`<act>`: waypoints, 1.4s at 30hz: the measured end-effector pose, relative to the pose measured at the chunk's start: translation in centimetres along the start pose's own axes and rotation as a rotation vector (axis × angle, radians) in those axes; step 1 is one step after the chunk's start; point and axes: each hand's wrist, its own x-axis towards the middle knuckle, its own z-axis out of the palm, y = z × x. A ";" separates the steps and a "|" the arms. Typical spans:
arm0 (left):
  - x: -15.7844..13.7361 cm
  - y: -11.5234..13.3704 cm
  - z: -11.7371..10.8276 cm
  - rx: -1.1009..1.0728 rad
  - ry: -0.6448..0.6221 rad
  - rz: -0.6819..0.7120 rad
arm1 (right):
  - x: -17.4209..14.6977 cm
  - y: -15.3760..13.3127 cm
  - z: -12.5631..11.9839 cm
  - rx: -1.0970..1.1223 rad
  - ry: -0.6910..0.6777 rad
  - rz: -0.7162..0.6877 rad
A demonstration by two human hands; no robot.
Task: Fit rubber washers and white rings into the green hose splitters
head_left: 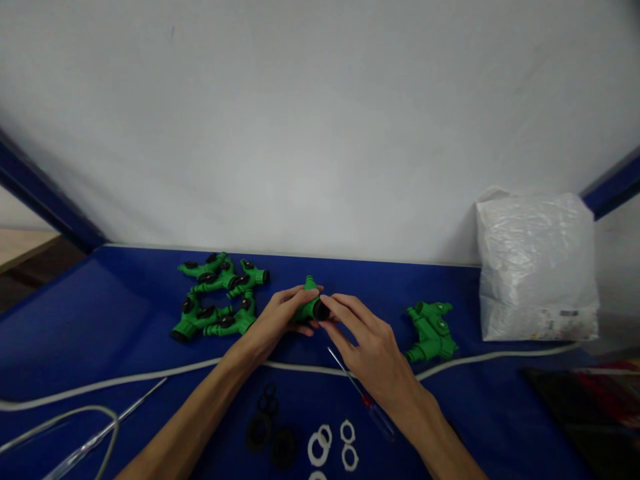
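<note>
Between my hands, over the middle of the blue table, is a green plastic hose splitter (309,308) with a black ring at its near right end. My left hand (283,311) is wrapped round its body from the left. The fingertips of my right hand (361,330) close on the black end (321,309) from the right. Below my right hand lies a screwdriver (367,400) with a thin metal shaft and a red and clear handle. White rings (319,448) and black rubber rings (259,432) lie nearer to me.
Several green hose splitters (213,277) with black valve knobs lie at the left. More green parts (431,333) sit at the right. A white cable (165,371) crosses the table (125,320). A wrapped white package (540,267) stands against the wall at the right.
</note>
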 end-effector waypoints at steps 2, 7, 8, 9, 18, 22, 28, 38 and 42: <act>-0.1 0.0 0.0 -0.001 -0.001 -0.002 | 0.0 0.0 0.0 -0.013 -0.017 0.003; -0.2 0.2 0.2 0.006 0.014 0.008 | -0.2 -0.3 0.0 -0.031 -0.042 0.032; -0.3 0.2 0.2 0.013 0.011 0.006 | -0.2 -0.4 0.0 -0.053 -0.040 0.044; -0.3 0.2 0.2 0.020 0.004 0.000 | -0.2 -0.5 -0.1 -0.081 -0.034 0.055; -0.3 -0.4 -0.1 -0.105 -0.003 -0.026 | 0.2 -1.5 -1.2 -0.033 -0.044 -0.008; -0.4 0.0 0.0 -0.088 -0.015 -0.058 | 0.1 -1.2 -1.1 -0.045 -0.057 0.014; -0.3 0.1 0.0 -0.059 -0.042 -0.068 | 0.2 -0.8 -1.4 0.002 -0.033 0.027; -0.4 0.2 -0.1 -0.073 -0.067 -0.093 | 0.2 -0.8 -1.6 0.008 -0.028 0.019; -0.5 0.2 -0.2 -0.076 -0.082 -0.091 | 0.2 -0.8 -1.8 -0.002 -0.083 -0.031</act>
